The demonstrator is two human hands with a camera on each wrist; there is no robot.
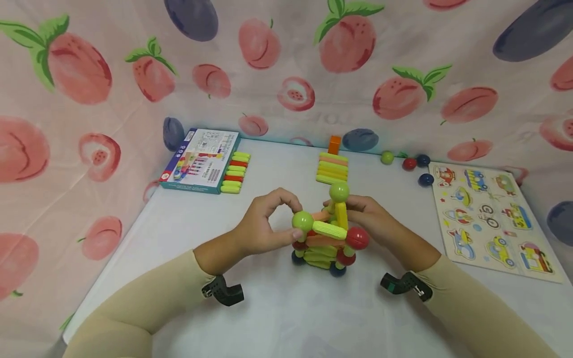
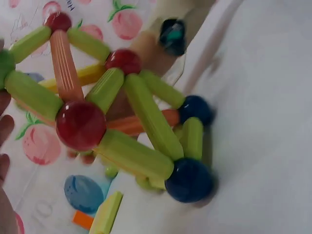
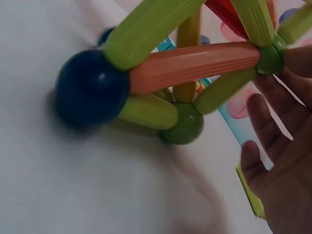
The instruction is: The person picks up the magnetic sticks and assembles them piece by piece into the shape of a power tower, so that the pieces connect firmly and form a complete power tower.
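Note:
A stick-and-ball toy structure (image 1: 323,243) stands on the white table between my hands, built of green, yellow and orange rods joined by balls. Blue balls (image 2: 190,179) at its bottom touch the tabletop. With thumb and forefinger, my left hand (image 1: 261,223) pinches the green ball at its upper left corner. On the far right side, my right hand (image 1: 373,219) holds the structure, its fingertips partly hidden in the head view. The right wrist view shows those fingers at a green ball (image 3: 269,59), where an orange rod (image 3: 195,66) ends. A green ball (image 1: 339,192) tops the structure.
At the back left lies a toy box (image 1: 201,159), with green and red rods (image 1: 235,171) beside it. Behind the structure are more rods (image 1: 333,168) and an orange block (image 1: 334,145). Loose balls (image 1: 409,164) sit near a picture puzzle board (image 1: 497,219) at right.

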